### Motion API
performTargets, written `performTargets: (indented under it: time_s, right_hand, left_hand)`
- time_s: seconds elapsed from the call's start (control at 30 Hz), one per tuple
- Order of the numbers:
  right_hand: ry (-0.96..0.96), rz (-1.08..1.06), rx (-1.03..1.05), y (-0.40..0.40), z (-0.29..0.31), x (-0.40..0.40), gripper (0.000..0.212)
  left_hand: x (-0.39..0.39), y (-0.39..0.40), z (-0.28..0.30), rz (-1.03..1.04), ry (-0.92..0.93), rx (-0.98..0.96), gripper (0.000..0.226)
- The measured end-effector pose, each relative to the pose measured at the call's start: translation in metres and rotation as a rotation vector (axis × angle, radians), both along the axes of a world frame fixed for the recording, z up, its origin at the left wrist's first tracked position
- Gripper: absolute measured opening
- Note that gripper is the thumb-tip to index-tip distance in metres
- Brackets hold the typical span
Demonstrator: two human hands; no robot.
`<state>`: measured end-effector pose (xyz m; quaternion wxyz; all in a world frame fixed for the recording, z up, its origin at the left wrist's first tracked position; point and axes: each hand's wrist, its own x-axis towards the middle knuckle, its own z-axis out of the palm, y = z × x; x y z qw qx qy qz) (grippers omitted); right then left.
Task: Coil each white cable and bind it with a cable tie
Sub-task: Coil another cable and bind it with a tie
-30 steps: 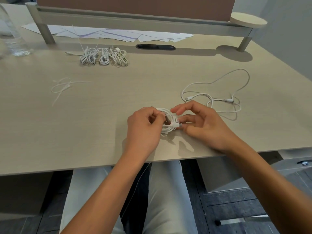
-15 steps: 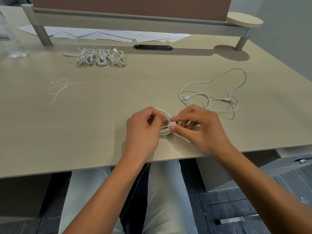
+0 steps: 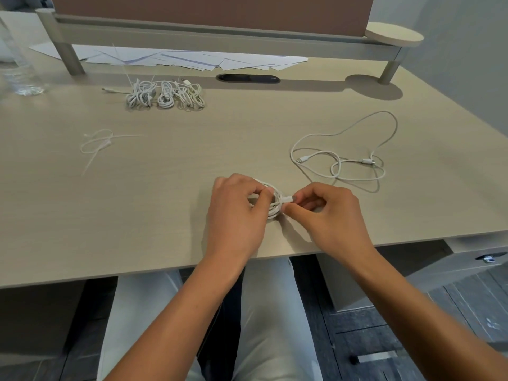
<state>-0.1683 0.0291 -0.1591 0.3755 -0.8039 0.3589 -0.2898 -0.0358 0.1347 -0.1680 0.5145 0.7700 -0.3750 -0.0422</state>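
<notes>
White coiled cable (image 3: 275,204) sits near the worktop's (image 3: 165,188) front edge, gripped by the left hand (image 3: 236,213); the right hand (image 3: 327,213) pinches its plug end. Bound coils (image 3: 165,94) lie behind, loose ties (image 3: 96,141) left, one uncoiled cable (image 3: 343,158) remains.

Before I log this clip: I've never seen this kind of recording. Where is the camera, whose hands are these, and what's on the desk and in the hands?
The camera sits on a person's head, looking down at their own two bare hands; there is no robot. The left hand grips a coiled white cable near the desk's front edge, while the right hand pinches the cable's plug end. To the right lies a loose white cable, not yet coiled. At the back is a row of bundled cables. On the left lie spare cable ties. Papers sit under a raised shelf, and a clear bottle stands far left.
</notes>
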Motion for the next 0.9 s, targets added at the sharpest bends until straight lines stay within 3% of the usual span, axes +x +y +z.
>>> performTargets:
  time_s: [0.23,0.43,0.6,0.77,0.9]
  right_hand:
    - [0.038,-0.116,-0.013,0.003,0.002,0.009,0.017]
    - [-0.018,-0.008,-0.03,0.006,0.002,0.016,0.007]
    - [-0.003,0.059,-0.189,0.006,-0.001,0.014,0.003]
    - [0.047,0.089,-0.251,0.005,-0.001,0.017,0.003]
    - [0.124,0.069,-0.267,0.012,0.003,0.018,0.014]
  left_hand:
    - [0.016,0.001,0.006,-0.075,0.037,0.122,0.015]
    - [0.016,0.003,-0.002,-0.018,-0.111,0.147,0.022]
    - [0.017,0.0,-0.002,0.06,-0.193,0.175,0.023]
    - [0.016,0.001,-0.001,0.037,-0.297,0.24,0.023]
    - [0.016,0.002,0.007,-0.002,-0.363,0.34,0.026]
